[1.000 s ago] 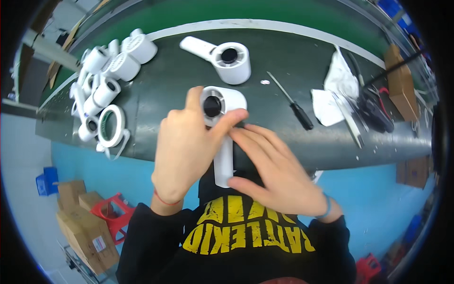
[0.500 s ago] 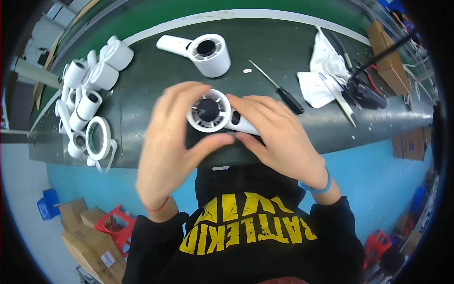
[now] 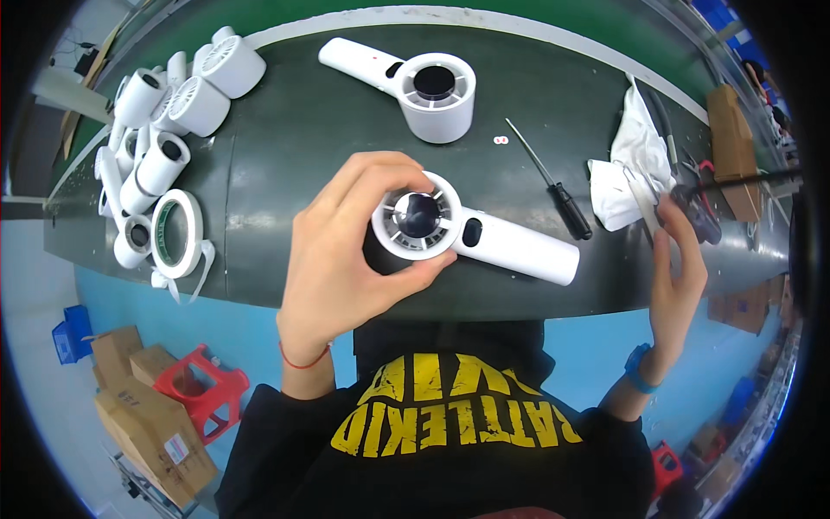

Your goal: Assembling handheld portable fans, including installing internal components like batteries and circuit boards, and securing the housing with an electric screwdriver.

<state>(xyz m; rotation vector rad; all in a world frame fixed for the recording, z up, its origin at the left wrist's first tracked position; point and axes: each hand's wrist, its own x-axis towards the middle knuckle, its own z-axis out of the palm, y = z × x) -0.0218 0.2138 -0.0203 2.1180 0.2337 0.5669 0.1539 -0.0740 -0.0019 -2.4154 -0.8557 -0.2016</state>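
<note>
My left hand [image 3: 337, 246] is curled round the round head of a white handheld fan [image 3: 519, 246], fingers at its far rim and thumb at its near side. The fan lies face up, its handle pointing right, with a shiny dark disc at the centre of its grille. At the right of the bench, my right hand [image 3: 680, 281] has its fingers stretched out and apart. Its fingertips are at a slim, pale, pen-like tool [image 3: 642, 201] lying by a white cloth [image 3: 616, 195]; whether they touch it is unclear.
Another white fan [image 3: 438, 112] stands at the far middle. A black-handled screwdriver [image 3: 566, 210] lies right of it, near small red-and-white pieces [image 3: 501, 140]. Several white fans [image 3: 201, 105] are heaped at the left beside a tape roll [image 3: 192, 246]. A cardboard box [image 3: 733, 147] stands far right.
My right hand has let go of the fan's handle and moved right to the slim tool. My left hand still holds the fan. The whole view has shifted somewhat.
</note>
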